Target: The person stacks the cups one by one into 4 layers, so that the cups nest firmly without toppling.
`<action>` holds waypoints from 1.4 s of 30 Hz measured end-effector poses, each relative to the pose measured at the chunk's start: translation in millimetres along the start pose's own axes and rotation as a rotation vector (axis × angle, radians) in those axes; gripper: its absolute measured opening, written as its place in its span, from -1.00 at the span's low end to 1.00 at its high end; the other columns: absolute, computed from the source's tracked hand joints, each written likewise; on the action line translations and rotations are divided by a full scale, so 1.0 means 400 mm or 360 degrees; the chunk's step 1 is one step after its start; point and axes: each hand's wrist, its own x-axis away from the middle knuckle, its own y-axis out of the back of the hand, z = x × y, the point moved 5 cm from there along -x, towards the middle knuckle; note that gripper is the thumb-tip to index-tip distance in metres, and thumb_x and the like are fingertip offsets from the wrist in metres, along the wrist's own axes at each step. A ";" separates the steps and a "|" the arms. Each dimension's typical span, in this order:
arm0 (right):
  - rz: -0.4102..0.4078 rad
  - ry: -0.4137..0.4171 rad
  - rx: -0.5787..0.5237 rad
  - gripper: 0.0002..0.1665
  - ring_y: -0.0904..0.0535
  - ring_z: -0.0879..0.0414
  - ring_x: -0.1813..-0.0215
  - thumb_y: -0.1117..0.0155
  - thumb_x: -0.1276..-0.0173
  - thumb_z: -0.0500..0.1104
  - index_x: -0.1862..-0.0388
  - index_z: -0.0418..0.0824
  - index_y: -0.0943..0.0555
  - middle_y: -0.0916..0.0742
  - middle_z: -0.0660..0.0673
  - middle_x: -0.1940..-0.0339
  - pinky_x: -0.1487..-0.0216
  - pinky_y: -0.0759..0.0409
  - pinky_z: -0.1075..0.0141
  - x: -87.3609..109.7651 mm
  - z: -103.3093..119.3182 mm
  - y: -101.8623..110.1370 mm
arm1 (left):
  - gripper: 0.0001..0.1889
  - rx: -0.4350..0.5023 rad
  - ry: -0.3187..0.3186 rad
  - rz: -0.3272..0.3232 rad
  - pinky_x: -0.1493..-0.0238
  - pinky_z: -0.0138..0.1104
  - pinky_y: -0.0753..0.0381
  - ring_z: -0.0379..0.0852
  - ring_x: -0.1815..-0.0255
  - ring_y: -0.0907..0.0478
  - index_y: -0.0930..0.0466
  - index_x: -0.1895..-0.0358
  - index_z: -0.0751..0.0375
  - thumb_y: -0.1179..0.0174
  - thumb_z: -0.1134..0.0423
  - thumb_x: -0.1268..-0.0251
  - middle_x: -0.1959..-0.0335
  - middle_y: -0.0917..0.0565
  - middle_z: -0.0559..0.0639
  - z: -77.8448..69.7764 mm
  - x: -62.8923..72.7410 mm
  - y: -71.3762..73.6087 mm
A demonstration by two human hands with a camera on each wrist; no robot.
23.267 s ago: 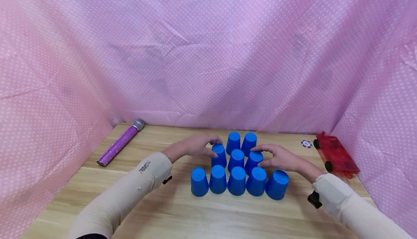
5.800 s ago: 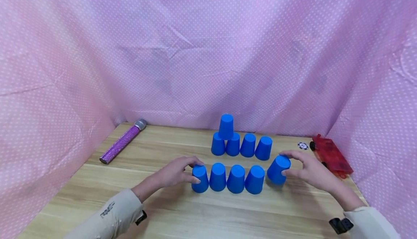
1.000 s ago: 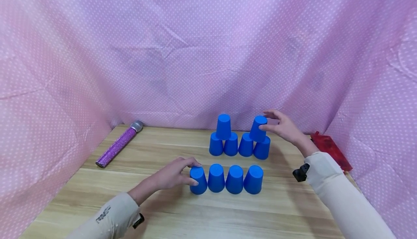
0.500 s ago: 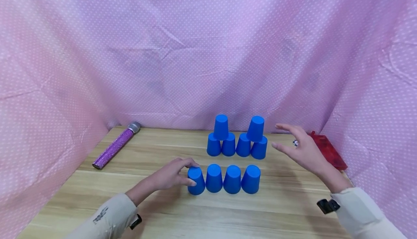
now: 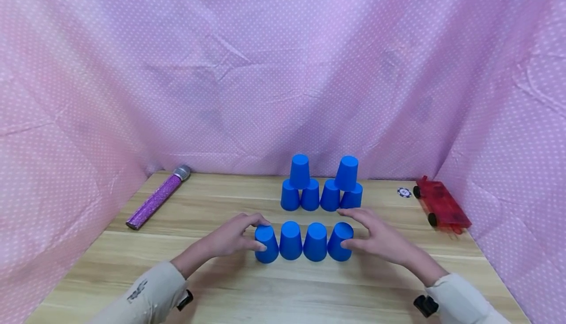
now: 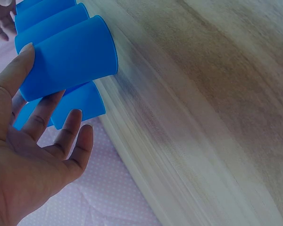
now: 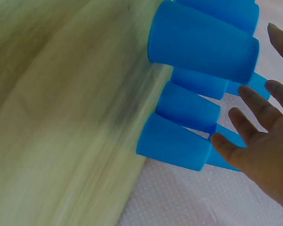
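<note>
Your left arm (image 5: 148,292) and right arm (image 5: 464,300) reach forward, angled inward. Your left hand (image 5: 231,238) holds a pinch between thumb and fingers; your right hand (image 5: 385,240) keeps its thumb parted from spread fingers.

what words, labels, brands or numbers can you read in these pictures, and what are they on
No text can be read with certainty.
Left sleeve: a dark marking, too blurred to read.
Round chip: a small mark in its middle, too small to read.
Blue cups: no lettering shows.
</note>
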 end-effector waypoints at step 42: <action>0.0025 -0.0041 -0.0096 -0.35 -0.40 -0.28 -0.41 -0.45 -0.28 0.09 -0.33 -0.01 -0.55 -0.59 -0.13 -0.31 -0.26 -0.41 -0.40 -0.009 -0.029 -0.031 | -0.50 -0.0012 0.0039 -0.0008 -0.21 0.09 -0.55 0.07 -0.29 -0.43 -0.52 -0.21 -0.21 -0.39 -0.11 -0.20 -0.19 -0.62 -0.10 0.001 0.000 -0.003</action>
